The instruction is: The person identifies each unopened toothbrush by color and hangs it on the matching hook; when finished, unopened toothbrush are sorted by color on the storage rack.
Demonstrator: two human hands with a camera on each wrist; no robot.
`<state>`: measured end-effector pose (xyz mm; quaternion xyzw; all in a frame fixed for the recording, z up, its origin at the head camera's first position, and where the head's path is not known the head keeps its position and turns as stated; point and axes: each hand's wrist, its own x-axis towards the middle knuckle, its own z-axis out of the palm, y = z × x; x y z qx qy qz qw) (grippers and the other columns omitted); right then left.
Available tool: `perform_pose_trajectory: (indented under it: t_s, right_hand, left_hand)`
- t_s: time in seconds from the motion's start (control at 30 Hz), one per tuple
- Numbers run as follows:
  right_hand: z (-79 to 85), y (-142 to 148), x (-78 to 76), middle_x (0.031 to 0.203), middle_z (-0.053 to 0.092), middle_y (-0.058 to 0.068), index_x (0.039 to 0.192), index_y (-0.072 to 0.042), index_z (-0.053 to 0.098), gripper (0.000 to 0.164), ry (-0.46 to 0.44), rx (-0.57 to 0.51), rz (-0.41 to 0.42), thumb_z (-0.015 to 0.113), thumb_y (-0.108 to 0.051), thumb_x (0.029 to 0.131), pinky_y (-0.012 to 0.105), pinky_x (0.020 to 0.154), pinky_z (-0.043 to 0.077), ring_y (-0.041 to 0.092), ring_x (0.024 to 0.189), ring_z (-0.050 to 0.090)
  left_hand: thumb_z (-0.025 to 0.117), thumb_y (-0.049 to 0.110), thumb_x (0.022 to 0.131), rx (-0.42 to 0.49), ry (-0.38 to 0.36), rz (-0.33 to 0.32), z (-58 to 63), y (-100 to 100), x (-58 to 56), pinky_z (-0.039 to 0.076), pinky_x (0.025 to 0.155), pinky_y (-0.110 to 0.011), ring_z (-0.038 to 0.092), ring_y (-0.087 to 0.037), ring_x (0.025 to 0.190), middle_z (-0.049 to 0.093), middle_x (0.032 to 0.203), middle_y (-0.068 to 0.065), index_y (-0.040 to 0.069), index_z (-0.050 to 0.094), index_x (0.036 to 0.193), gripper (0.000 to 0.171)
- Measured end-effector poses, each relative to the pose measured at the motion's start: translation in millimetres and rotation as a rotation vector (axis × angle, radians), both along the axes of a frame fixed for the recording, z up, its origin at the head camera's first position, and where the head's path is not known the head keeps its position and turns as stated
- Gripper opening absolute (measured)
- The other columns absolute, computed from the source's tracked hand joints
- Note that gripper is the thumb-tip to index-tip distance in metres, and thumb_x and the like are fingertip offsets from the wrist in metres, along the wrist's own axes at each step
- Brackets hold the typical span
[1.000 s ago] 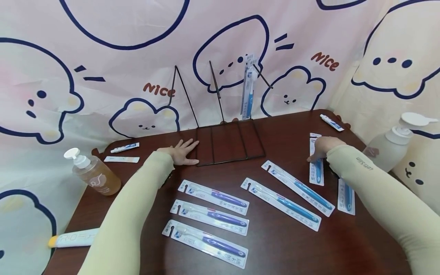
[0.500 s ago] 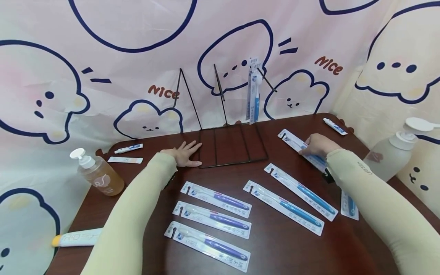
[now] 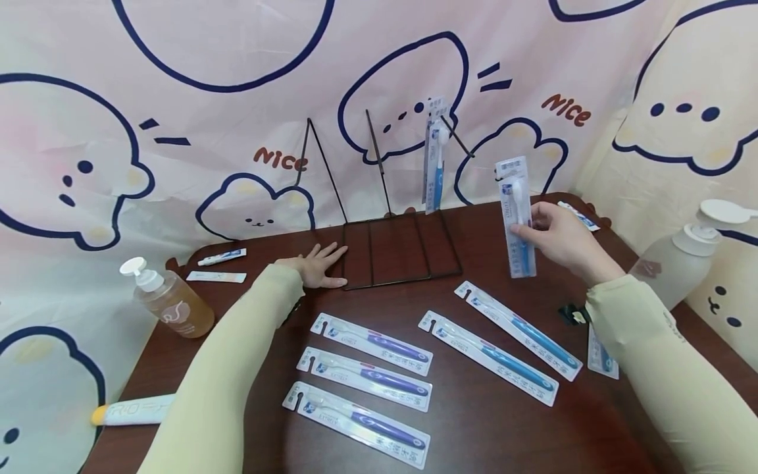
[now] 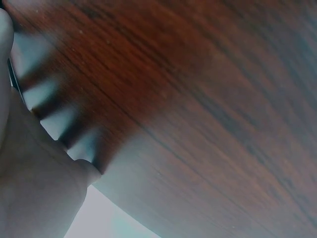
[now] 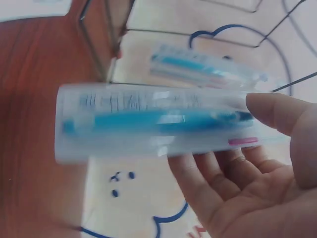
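Observation:
My right hand [image 3: 562, 238] holds a packaged blue toothbrush [image 3: 515, 214] upright above the table, pinched between thumb and fingers near its middle. In the right wrist view, the thumb presses the front of the blister pack [image 5: 148, 121] while the fingers support it behind. To the left stands a black wire rack [image 3: 403, 282] with toothbrush packs [image 3: 437, 164] hanging from its right prong. My left hand [image 3: 318, 268] rests on the table with fingers spread, fingertips at the rack's left base wire. The left wrist view shows that hand [image 4: 39, 173] beside bare wood.
Three purple toothbrush packs [image 3: 372, 378] lie front centre, and two blue ones [image 3: 491, 355] right of them. Another blue pack [image 3: 602, 355] is partly covered by the right sleeve. Pump bottles stand left [image 3: 172, 303] and right [image 3: 678, 263]. Small toothpaste tubes [image 3: 222, 257] lie near the back corners.
My right hand has picked up a blue toothbrush pack from the table's right side, raised it and turned it upright. The left hand stays by the rack.

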<state>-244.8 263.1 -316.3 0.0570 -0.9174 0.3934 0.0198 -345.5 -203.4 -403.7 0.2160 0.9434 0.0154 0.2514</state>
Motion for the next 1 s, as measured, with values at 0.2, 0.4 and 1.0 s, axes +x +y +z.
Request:
perform_pose_trajectory:
  t_s: [0.2,0.4,1.0]
  right_hand:
    - [11.9,-13,17.8,0.120,0.053,0.017,0.116,-0.006,0.054,0.052,0.140,-0.005,0.030,0.062,-0.045,0.084,0.055,0.078,0.046,0.037,0.097,0.058]
    - [24.4,-33,20.6,0.121,0.055,0.015,0.117,-0.007,0.055,0.044,0.209,-0.046,0.114,0.064,-0.036,0.085,0.054,0.078,0.046,0.035,0.099,0.059]
    - [24.0,-58,-4.9,0.118,0.056,0.010,0.120,-0.011,0.054,0.048,0.152,-0.046,0.112,0.061,-0.043,0.085,0.053,0.082,0.046,0.030,0.100,0.058]
  left_hand:
    - [0.041,0.067,0.084,0.001,0.004,0.001,-0.5,-1,-1.4,0.007,0.099,-0.066,-0.008,-0.038,0.136,-0.012,0.153,-0.004,0.028,-0.007,0.148,0.089]
    - [0.042,0.067,0.084,-0.005,0.006,0.013,0.1,-2,-1.5,0.006,0.100,-0.065,-0.009,-0.037,0.136,-0.012,0.153,-0.003,0.029,-0.006,0.148,0.088]
    - [0.041,0.069,0.083,-0.004,-0.007,0.013,-2.3,1,-1.1,0.006,0.101,-0.065,-0.010,-0.035,0.137,-0.012,0.153,-0.002,0.030,-0.007,0.148,0.089]
